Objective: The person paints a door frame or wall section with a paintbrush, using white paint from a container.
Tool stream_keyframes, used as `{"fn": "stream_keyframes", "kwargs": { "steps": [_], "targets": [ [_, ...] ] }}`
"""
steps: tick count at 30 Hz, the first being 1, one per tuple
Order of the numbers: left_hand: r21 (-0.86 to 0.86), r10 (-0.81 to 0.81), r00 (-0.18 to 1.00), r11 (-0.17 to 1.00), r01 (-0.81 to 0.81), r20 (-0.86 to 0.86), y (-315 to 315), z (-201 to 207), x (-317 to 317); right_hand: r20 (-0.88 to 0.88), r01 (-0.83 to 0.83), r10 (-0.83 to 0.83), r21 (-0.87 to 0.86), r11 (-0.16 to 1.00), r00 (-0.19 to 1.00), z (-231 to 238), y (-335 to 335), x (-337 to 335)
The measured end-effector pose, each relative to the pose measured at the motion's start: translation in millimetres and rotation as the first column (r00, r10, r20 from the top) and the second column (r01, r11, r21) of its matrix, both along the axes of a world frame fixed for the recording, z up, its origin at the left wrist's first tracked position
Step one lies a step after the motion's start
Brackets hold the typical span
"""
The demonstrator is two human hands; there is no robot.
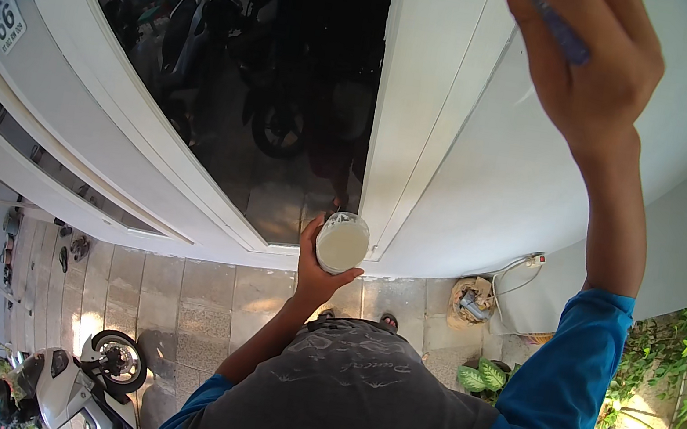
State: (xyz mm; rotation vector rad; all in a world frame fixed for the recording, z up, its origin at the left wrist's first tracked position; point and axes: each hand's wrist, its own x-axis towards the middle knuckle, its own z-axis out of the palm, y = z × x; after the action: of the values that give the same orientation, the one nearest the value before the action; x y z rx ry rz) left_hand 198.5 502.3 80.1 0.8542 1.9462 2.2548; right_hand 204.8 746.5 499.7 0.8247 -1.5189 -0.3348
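Observation:
My left hand [317, 278] is wrapped round a clear cup [343, 245], held in front of my chest. Whitish liquid that looks like paint fills much of it. Raised high at the upper right, my right hand [604, 76] is closed round a slim purple-blue handle [559, 29]. The far end of that handle lies outside the picture, so its kind does not show. Beside this hand runs a white wall [510, 168], and I cannot tell whether the held thing touches it.
A dark glass pane [287, 117] in a white frame [419, 93] stands ahead. A bag [470, 304] and a cable [516, 280] are at the wall's foot. Leafy plants [668, 361] grow at right; a parked motorcycle [91, 386] stands lower left on the paved floor [212, 293].

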Motion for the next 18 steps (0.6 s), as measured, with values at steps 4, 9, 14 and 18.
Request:
{"fn": "stream_keyframes", "kwargs": {
  "steps": [4,9,14,18],
  "targets": [
    [0.012,0.044,0.998,0.999,-0.045,0.035,-7.3,-1.6,5.8,0.071,0.24,-0.254,0.164,0.957,0.965,-86.7,-3.5,3.0],
    [0.015,0.121,0.992,0.993,-0.121,0.026,-17.3,-12.9,5.2,0.699,0.072,-0.08,0.041,0.997,0.711,-237.2,-9.4,27.5],
    [-0.02,0.241,0.97,0.97,-0.241,0.03,-18.6,-19.1,15.5,0.785,0.091,0.27,-0.382,0.92,0.558,-284.6,-12.3,42.5],
    [-0.021,0.308,0.951,0.951,-0.307,0.025,-18.6,-29.9,30.8,0.481,0.237,0.63,-0.869,0.435,0.609,-318.6,-4.9,48.5]
  ]
}}
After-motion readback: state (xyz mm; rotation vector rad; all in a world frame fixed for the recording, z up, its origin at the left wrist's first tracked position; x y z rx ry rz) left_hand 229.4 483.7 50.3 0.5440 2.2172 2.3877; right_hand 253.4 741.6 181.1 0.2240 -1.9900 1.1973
